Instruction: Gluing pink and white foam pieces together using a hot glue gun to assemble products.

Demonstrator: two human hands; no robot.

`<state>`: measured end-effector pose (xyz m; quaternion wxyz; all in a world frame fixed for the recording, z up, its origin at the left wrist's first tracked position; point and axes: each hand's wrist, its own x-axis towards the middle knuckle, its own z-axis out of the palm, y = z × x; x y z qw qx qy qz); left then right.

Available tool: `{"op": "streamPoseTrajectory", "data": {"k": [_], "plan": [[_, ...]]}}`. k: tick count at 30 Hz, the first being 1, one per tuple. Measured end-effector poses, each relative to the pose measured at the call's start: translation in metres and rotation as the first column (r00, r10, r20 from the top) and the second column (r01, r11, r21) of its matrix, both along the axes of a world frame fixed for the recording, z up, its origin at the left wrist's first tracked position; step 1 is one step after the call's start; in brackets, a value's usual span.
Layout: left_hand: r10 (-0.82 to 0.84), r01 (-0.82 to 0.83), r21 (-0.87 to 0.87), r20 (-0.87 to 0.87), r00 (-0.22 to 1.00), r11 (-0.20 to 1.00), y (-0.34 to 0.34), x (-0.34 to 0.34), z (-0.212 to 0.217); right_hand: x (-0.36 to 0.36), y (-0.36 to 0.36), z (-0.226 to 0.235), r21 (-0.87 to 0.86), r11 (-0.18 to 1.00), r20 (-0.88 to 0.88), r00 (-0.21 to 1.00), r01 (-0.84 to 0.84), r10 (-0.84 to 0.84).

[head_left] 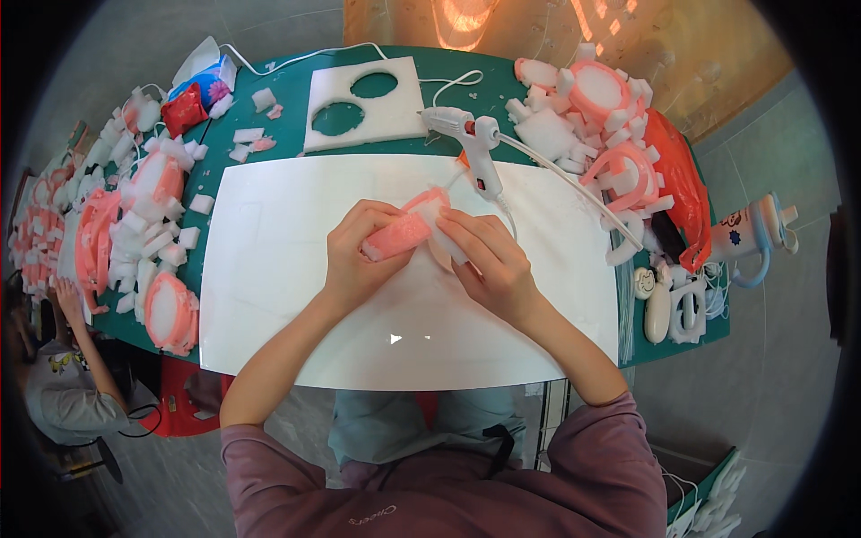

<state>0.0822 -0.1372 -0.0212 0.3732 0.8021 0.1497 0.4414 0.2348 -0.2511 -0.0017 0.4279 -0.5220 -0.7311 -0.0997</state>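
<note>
Above the middle of the white board [287, 269], my left hand [359, 247] has its fingers wrapped round a pink foam piece [396, 237] that looks curved. My right hand [491, 262] pinches a small white foam block [443, 240] against the pink piece's right side. The two foam parts touch; whether they are stuck together I cannot tell. Just beyond my right hand stands a white hot glue gun [482, 152], its nozzle pointing left. A long translucent glue stick [574, 186] sticks out of its back, over the board's right edge.
White foam sheet [329, 90] with two round holes lies at the far side. Pink and white foam pieces pile up at right [596, 90] and left [148, 224]. A red plastic bag [668, 179] and a tumbler [749, 229] are at right. Another person's hand [67, 298] is at far left.
</note>
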Motion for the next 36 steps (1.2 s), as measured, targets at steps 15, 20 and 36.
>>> {"op": "streamPoseTrajectory", "data": {"k": [15, 20, 36], "plan": [[-0.169, 0.143, -0.156, -0.172, 0.97, 0.977, 0.018, -0.007, 0.012, 0.008, 0.006, -0.011, 0.032, 0.997, -0.125, 0.99, 0.075, -0.07], [-0.138, 0.118, -0.08, -0.337, 0.931, 0.99, 0.029, -0.008, 0.007, 0.011, 0.009, -0.024, -0.057, 0.997, -0.261, 0.963, 0.057, -0.07], [0.138, -0.157, -0.199, -0.103, 0.985, 0.967, 0.061, -0.044, 0.042, -0.044, 0.065, -0.021, -0.395, 0.885, -0.87, 0.408, -0.245, -0.276]]}}
